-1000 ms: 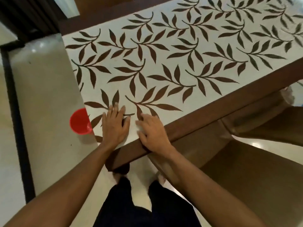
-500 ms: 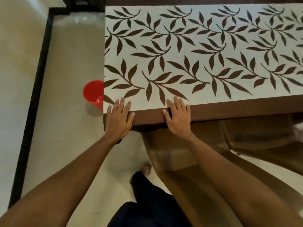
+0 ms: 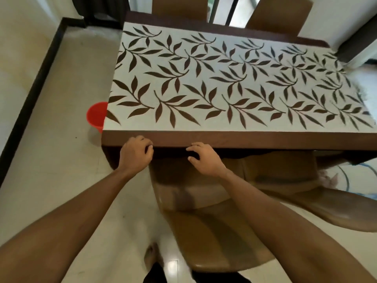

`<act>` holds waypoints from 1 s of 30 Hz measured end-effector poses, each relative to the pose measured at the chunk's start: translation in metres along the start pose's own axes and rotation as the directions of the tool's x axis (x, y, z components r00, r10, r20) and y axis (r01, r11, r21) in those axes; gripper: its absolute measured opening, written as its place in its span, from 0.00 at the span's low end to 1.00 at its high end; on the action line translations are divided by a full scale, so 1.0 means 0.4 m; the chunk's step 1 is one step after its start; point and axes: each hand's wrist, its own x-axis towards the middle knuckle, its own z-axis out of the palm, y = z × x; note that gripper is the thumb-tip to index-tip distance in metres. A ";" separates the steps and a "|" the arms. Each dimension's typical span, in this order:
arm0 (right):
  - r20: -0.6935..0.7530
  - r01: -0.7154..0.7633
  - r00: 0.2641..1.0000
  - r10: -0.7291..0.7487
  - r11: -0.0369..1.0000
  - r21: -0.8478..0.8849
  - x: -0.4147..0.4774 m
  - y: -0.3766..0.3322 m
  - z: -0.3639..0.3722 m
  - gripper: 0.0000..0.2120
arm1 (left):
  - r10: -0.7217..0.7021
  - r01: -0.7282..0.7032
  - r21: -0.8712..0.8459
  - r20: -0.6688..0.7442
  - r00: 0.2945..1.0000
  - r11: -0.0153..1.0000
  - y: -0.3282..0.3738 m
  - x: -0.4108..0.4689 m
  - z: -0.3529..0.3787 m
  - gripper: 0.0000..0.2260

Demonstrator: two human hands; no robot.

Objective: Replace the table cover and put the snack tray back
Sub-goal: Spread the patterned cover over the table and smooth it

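Mid left: red tub (image 3: 95, 117) on floor, half hidden behind worktop (image 3: 244, 138) corner. Lower centre-left: left hand (image 3: 135, 155) at near brown edge, fingers curled in; cannot tell whether pinching anything. Just right of it: right hand (image 3: 206, 160), fingers loosely bent and apart, holding nothing, just below edge, above brown chair (image 3: 214, 221). Across centre to right of frame: table cover (image 3: 224, 82), leaf print, spread flat on worktop, near brown band left bare. Snack tray not in view.

Probably final squaring of cover. Check near hem for parallel with edge, smooth any ripples outward toward blurred far right end, avoid dragging whole cloth off line.

Versus half a second back: then both hands flat on brown band, fingers straight; now both pulled off it and curled. View wider too, whole cover showing.
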 end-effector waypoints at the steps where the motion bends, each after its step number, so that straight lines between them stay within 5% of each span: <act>1: -0.005 -0.007 1.000 0.007 1.000 -0.001 -0.005 0.023 -0.024 0.19 | -0.044 0.044 -0.045 -0.002 0.999 0.998 0.031 0.001 0.006 0.08; 9: -0.062 -0.062 0.996 0.058 0.997 -0.056 -0.066 0.424 -0.272 0.25 | -0.014 0.016 -0.050 0.040 0.999 0.999 0.394 0.092 0.170 0.08; 15: -0.057 -0.177 0.984 0.170 0.971 -0.158 -0.188 0.908 -0.417 0.28 | 0.018 -0.019 0.019 0.067 0.998 1.000 0.801 0.183 0.387 0.13; 19: -0.177 -0.329 0.935 0.308 0.939 -0.099 -0.333 1.195 -0.514 0.26 | 0.025 -0.024 -0.007 0.134 0.991 1.000 1.078 0.242 0.528 0.17; 23: -0.252 -0.298 0.932 0.261 0.947 -0.118 -0.353 1.322 -0.591 0.26 | 0.102 -0.104 -0.002 0.220 0.970 0.995 1.294 0.286 0.627 0.21; 28: -0.159 -0.093 0.985 0.066 0.982 -0.167 -0.246 1.333 -0.639 0.28 | 0.186 -0.189 -0.011 0.229 0.956 0.982 1.438 0.339 0.722 0.25; 30: -0.142 -0.146 0.982 0.127 0.980 -0.132 -0.229 1.379 -0.653 0.28 | 0.195 -0.201 0.001 0.243 0.950 0.980 1.468 0.360 0.763 0.26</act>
